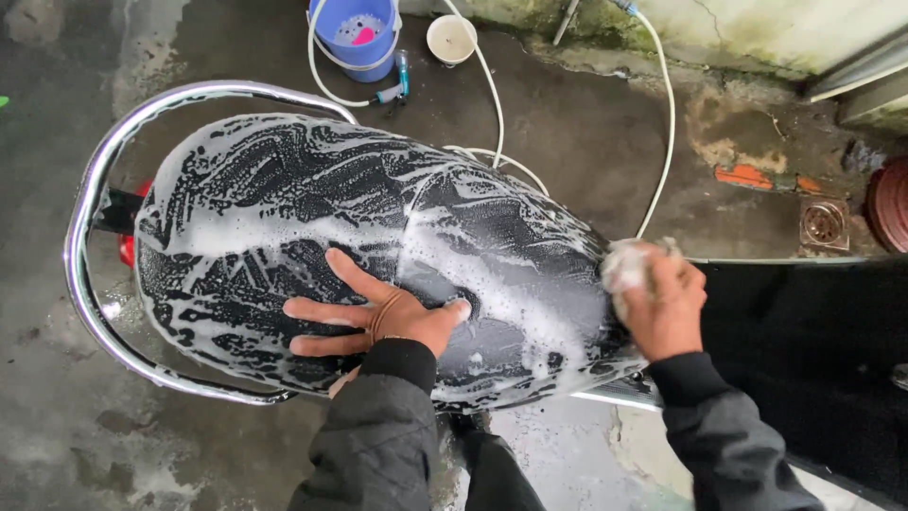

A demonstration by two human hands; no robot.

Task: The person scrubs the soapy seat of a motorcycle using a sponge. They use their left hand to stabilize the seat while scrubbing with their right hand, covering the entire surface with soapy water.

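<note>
A black motorbike seat (284, 208) covered in white soap foam fills the middle of the head view. My left hand (378, 312) lies flat on the seat's near side, fingers spread, holding nothing. My right hand (667, 308) grips a foamy sponge (626, 265) and presses it against the narrow right end of the seat. Both arms wear dark sleeves.
A chrome grab rail (90, 208) curves around the seat's left end. A blue bucket (357, 33), a white cup (451, 38) and a white hose (662, 104) sit on the wet concrete at the back. A floor drain (823, 223) lies at right.
</note>
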